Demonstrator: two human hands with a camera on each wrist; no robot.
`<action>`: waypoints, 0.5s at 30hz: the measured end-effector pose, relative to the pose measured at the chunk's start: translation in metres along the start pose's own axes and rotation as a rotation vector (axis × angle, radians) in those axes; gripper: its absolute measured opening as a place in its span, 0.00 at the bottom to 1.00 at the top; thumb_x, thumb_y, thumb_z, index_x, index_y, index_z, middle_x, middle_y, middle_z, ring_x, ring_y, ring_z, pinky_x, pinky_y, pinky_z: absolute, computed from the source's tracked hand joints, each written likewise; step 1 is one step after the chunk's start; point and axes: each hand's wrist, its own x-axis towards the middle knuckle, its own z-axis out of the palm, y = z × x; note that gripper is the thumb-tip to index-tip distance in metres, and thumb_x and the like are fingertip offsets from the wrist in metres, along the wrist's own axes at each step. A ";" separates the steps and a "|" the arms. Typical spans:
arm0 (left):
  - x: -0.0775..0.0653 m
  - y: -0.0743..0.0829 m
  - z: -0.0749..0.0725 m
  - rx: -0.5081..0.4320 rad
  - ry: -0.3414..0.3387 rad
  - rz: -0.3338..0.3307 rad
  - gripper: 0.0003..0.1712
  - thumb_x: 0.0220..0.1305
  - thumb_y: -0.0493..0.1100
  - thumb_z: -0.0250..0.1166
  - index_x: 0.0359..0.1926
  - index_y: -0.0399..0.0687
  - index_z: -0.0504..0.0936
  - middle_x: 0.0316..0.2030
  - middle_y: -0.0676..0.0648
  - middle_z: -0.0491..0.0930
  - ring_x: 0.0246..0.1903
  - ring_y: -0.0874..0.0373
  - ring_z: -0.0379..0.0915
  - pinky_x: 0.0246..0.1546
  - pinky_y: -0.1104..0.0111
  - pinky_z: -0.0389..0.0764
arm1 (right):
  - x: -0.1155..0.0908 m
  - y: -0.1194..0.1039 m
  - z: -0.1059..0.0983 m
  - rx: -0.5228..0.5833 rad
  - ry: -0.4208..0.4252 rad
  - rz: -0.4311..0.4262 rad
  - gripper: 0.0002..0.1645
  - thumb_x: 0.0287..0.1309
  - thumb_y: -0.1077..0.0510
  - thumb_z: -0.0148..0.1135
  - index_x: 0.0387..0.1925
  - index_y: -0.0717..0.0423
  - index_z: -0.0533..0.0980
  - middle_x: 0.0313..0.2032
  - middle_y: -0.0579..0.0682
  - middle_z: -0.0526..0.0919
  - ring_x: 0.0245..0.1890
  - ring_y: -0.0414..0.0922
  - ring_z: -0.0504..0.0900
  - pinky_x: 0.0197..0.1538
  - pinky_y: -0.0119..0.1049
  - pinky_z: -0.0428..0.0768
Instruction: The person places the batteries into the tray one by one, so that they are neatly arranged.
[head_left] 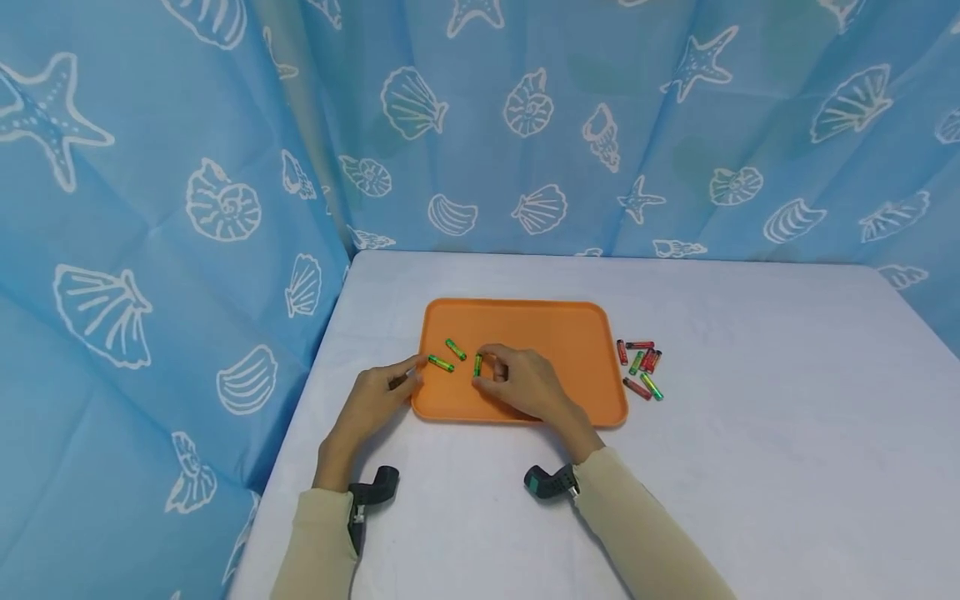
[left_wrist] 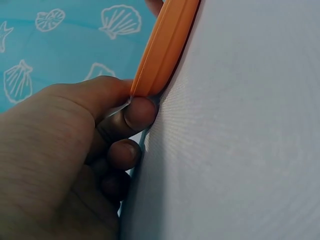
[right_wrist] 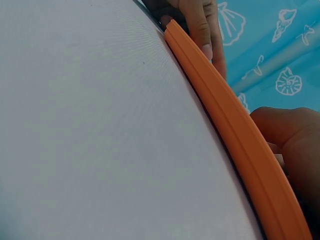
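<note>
We count one orange tray [head_left: 558,325] and one white table [head_left: 765,400]. We see five green batteries [head_left: 441,363], three within the tray and two outside it, and we make out five red batteries [head_left: 637,388]. We also count one left hand [head_left: 375,400], one right hand [head_left: 527,381], two sleeves [head_left: 318,542] and two dark wrist cameras [head_left: 377,487].
</note>
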 end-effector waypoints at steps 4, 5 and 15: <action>0.001 0.000 0.002 0.009 0.023 0.007 0.26 0.73 0.48 0.61 0.70 0.55 0.74 0.24 0.50 0.69 0.25 0.58 0.63 0.28 0.67 0.65 | 0.004 0.002 0.001 -0.007 0.009 0.004 0.28 0.60 0.44 0.70 0.58 0.51 0.79 0.22 0.37 0.73 0.21 0.36 0.70 0.29 0.34 0.69; 0.001 0.000 0.003 0.012 0.026 0.009 0.27 0.73 0.48 0.61 0.70 0.54 0.73 0.24 0.50 0.70 0.26 0.58 0.64 0.28 0.67 0.66 | 0.005 0.002 0.001 -0.006 0.008 0.008 0.28 0.59 0.44 0.70 0.58 0.51 0.79 0.22 0.37 0.73 0.21 0.36 0.70 0.29 0.34 0.69; -0.002 0.000 0.002 0.007 0.058 0.021 0.26 0.73 0.47 0.61 0.70 0.52 0.73 0.26 0.50 0.72 0.26 0.58 0.66 0.28 0.68 0.67 | 0.010 0.000 -0.011 0.144 -0.136 0.061 0.38 0.58 0.44 0.72 0.66 0.55 0.72 0.26 0.43 0.76 0.25 0.40 0.71 0.32 0.36 0.71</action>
